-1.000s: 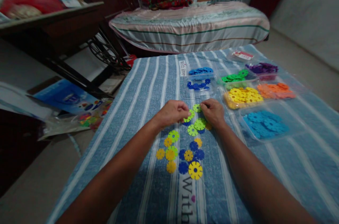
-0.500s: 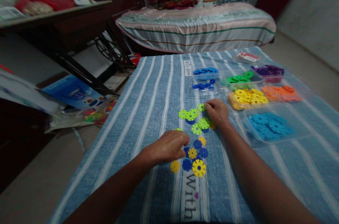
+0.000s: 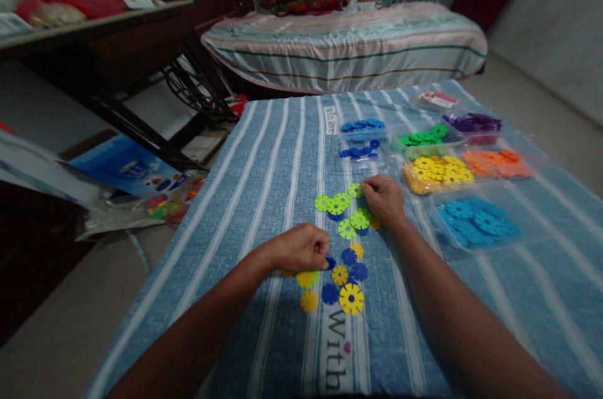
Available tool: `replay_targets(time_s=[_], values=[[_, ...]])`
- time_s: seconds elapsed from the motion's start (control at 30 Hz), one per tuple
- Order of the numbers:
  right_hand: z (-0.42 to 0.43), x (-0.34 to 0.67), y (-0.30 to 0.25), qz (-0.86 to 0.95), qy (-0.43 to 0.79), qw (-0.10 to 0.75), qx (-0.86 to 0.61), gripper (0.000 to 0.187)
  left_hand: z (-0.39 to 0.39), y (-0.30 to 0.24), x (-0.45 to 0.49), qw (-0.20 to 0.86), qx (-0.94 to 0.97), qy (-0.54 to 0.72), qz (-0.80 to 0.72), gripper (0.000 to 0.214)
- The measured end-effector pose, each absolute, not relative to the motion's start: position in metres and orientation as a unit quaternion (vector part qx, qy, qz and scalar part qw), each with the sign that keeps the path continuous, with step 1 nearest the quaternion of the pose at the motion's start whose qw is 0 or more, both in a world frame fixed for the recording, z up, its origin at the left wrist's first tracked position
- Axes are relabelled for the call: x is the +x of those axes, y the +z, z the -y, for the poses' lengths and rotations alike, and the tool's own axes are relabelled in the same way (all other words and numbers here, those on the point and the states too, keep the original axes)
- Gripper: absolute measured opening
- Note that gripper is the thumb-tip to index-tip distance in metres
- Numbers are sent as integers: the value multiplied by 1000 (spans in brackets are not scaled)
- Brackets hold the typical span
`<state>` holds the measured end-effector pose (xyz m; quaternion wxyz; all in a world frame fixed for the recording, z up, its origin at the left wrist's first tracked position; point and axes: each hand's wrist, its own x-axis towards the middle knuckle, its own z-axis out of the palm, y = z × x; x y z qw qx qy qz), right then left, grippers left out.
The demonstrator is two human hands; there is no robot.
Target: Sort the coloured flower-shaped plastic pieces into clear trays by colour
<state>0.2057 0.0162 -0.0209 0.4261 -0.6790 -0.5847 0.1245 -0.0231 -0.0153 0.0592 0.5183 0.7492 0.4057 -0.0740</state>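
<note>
Several notched plastic snowflake discs lie in a loose patch on the cloth. My right hand [image 3: 384, 199] is closed in a pinch at the right edge of a lime-green disc [image 3: 355, 190]. Below it are more lime-green discs [image 3: 360, 218], partly covering dark blue ones. My left hand [image 3: 301, 247] is curled with its fingertips beside a dark blue disc [image 3: 330, 263]; what is in its fingers, if anything, is hidden. Just under that hand, a yellow disc [image 3: 306, 279] overlaps a lime-green one. A larger yellow disc [image 3: 351, 299] lies nearest to me.
Clear boxes on the right hold yellow discs [image 3: 440, 169], orange discs [image 3: 499, 163], light blue discs [image 3: 478, 222], green discs [image 3: 424, 135] and purple discs [image 3: 473, 123]. Blue discs [image 3: 362, 126] fill another box. A bed [image 3: 343, 47] stands beyond the striped cloth [image 3: 264, 198].
My left hand has lifted slightly and curled tighter, uncovering yellow and lime-green discs beneath it. The lime-green edge above that hand no longer shows. My right hand stays at the same disc.
</note>
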Motion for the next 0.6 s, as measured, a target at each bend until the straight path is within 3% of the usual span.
replay_targets(time_s=[0.23, 0.43, 0.5, 0.6], values=[[-16, 205, -20, 583, 132, 426, -679, 26, -29, 76, -11, 559, 686, 66, -461, 21], [-15, 206, -21, 585, 134, 424, -678, 27, -66, 118, 37, 543, 571, 378, -486, 16], [-15, 206, -20, 583, 135, 424, -680, 26, -67, 115, 41, 526, 573, 389, -494, 14], [-15, 206, -20, 584, 130, 419, -683, 27, -50, 96, 31, 507, 656, 250, -500, 11]])
